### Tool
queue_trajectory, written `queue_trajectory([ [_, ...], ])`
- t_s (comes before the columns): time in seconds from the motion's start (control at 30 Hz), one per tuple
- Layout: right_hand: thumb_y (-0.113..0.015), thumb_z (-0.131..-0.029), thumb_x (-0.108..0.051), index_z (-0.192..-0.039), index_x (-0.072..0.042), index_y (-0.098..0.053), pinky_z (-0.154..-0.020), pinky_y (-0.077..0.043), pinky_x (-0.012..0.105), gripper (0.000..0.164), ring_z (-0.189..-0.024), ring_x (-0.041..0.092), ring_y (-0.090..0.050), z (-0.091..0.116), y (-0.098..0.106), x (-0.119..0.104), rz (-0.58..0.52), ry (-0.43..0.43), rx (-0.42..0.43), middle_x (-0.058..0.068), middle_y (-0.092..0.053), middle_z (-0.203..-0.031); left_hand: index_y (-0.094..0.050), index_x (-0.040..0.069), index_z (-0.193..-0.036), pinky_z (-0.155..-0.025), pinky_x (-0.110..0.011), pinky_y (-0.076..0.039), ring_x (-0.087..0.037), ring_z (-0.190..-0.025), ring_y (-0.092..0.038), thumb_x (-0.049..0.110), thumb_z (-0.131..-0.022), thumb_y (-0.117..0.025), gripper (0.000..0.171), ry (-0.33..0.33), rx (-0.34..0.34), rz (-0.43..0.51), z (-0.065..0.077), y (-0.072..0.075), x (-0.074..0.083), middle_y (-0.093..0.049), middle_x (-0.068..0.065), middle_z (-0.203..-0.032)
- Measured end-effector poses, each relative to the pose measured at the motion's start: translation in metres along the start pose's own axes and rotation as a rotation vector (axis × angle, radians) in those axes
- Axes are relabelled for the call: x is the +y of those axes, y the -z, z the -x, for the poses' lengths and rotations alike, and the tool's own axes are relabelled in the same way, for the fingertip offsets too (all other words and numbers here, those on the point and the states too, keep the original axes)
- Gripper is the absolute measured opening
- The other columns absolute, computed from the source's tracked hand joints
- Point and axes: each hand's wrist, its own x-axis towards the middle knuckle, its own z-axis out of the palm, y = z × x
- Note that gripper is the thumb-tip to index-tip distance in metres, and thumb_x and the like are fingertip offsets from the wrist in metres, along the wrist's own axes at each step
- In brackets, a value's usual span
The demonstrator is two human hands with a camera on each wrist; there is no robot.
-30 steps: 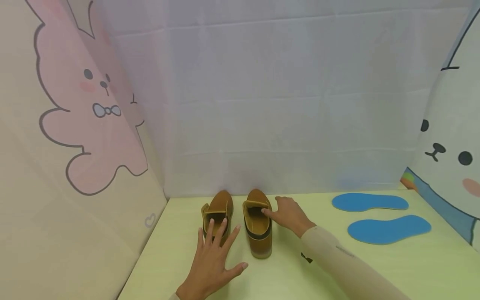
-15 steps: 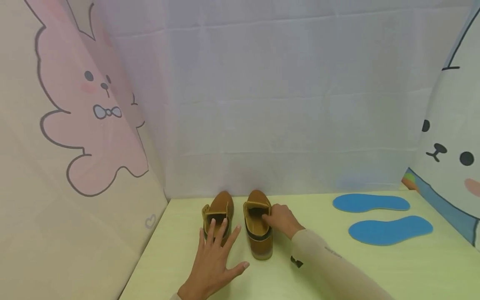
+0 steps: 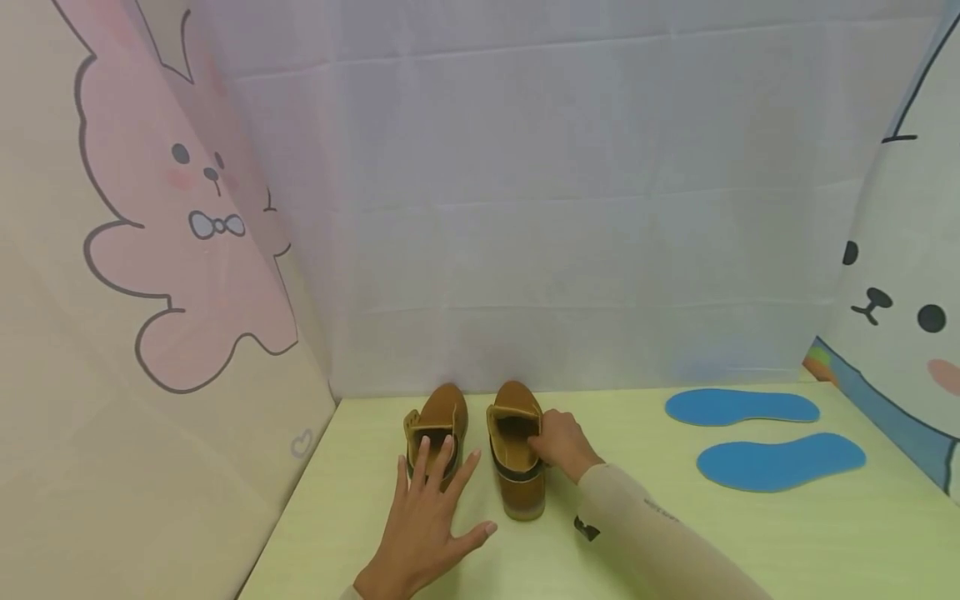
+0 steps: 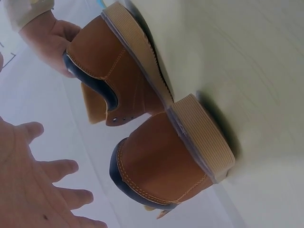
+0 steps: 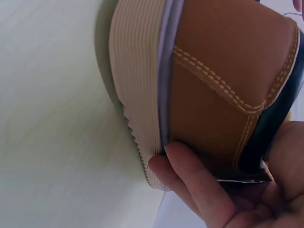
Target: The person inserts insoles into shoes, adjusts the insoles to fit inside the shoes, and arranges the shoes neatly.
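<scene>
Two brown leather lace-up shoes with dark collars and ribbed pale soles stand side by side, toes toward the back. My right hand (image 3: 564,442) grips the side of the right shoe (image 3: 523,496), thumb over the collar into the opening. In the right wrist view its fingers (image 5: 197,183) lie bent along the outer side of that shoe (image 5: 209,90), just above the sole. My left hand (image 3: 420,529) has its fingers spread and holds nothing. From the head it overlaps the heel of the left shoe (image 3: 442,408); the left wrist view shows a gap between its fingertips and that shoe (image 4: 152,159).
Two blue insoles lie flat on the pale yellow table (image 3: 645,533) to the right, a rear insole (image 3: 742,407) and a front insole (image 3: 780,462). A white curtain (image 3: 570,250) hangs behind the shoe toes. Printed cloth panels stand at the left (image 3: 217,317) and right.
My right hand has moved left and slightly down, from beside the right shoe onto its side, and its fingers have closed there. My left hand and both shoes have stayed nearly still.
</scene>
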Motion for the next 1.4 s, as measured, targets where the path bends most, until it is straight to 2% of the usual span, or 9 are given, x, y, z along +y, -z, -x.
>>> queue_trajectory([
  [0.17,-0.058,-0.078,-0.010,-0.064,-0.009,-0.052,-0.044,-0.042,0.026,0.015,-0.051,0.015,-0.051,-0.001,0.003,0.003,0.023,0.012,0.033,0.002,-0.054,-0.058,-0.020,0.036,-0.148,-0.101,-0.069,-0.013,-0.040,-0.137,-0.011,0.078,-0.080,-0.040,0.082,-0.006,0.011,-0.011,-0.001,0.001,0.000,-0.024,-0.011,-0.151],
  [0.4,-0.055,-0.081,-0.003,-0.070,-0.007,-0.053,-0.047,-0.044,0.028,0.012,-0.056,0.016,-0.052,-0.001,0.015,0.017,0.003,0.033,0.058,0.003,-0.054,-0.064,-0.017,0.037,-0.148,-0.101,-0.068,-0.014,-0.040,-0.137,-0.012,0.075,-0.080,-0.045,0.084,-0.011,0.018,-0.012,-0.002,0.002,0.000,-0.025,-0.011,-0.151],
  [0.53,-0.052,-0.083,-0.001,-0.072,-0.007,-0.058,-0.046,-0.043,0.027,0.013,-0.053,0.014,-0.051,0.002,0.025,0.027,0.024,0.086,0.088,0.001,-0.054,-0.063,-0.017,0.037,-0.149,-0.102,-0.068,-0.012,-0.040,-0.137,-0.010,0.074,-0.079,-0.048,0.084,-0.018,0.013,0.001,-0.004,0.003,0.002,-0.023,-0.010,-0.151],
  [0.63,-0.052,-0.083,0.001,-0.072,-0.007,-0.060,-0.045,-0.041,0.026,0.016,-0.051,0.013,-0.049,0.002,0.033,0.035,0.041,0.125,0.097,0.000,-0.053,-0.061,-0.017,0.036,-0.149,-0.102,-0.067,-0.012,-0.040,-0.137,-0.010,0.075,-0.081,-0.043,0.083,-0.024,0.011,0.003,-0.005,0.005,0.003,-0.021,-0.011,-0.152],
  [0.83,-0.051,-0.079,0.006,-0.060,-0.011,-0.048,-0.045,-0.034,0.025,0.025,-0.049,0.013,-0.041,-0.002,0.048,0.049,0.106,0.227,0.110,-0.001,-0.043,-0.055,-0.017,0.034,-0.149,-0.102,-0.066,-0.016,-0.039,-0.137,-0.011,0.075,-0.082,-0.041,0.082,-0.035,0.017,0.018,-0.005,0.005,0.006,-0.018,-0.010,-0.153],
  [1.07,-0.053,-0.077,0.008,-0.061,-0.012,-0.046,-0.049,-0.030,0.027,0.027,-0.052,0.014,-0.035,-0.007,0.057,0.063,0.167,0.351,0.135,-0.002,-0.041,-0.057,-0.020,0.033,-0.149,-0.104,-0.063,-0.013,-0.035,-0.139,-0.004,0.072,-0.083,-0.044,0.080,-0.067,-0.004,0.090,-0.005,0.008,0.014,-0.012,-0.007,-0.155],
  [1.23,-0.055,-0.078,0.007,-0.062,-0.011,-0.043,-0.049,-0.030,0.027,0.027,-0.052,0.014,-0.036,-0.012,0.059,0.066,0.168,0.357,0.115,-0.001,-0.039,-0.057,-0.021,0.033,-0.149,-0.106,-0.061,-0.014,-0.033,-0.139,-0.003,0.071,-0.084,-0.043,0.078,-0.082,0.001,0.101,-0.007,0.008,0.017,-0.011,-0.005,-0.155],
  [1.4,-0.054,-0.081,0.006,-0.062,-0.012,-0.041,-0.050,-0.032,0.028,0.030,-0.053,0.013,-0.037,-0.018,0.061,0.069,0.164,0.359,0.075,-0.001,-0.038,-0.060,-0.020,0.031,-0.149,-0.106,-0.059,-0.014,-0.031,-0.140,-0.005,0.066,-0.086,-0.047,0.077,-0.141,-0.014,0.131,-0.010,0.006,0.022,-0.011,-0.001,-0.155],
])
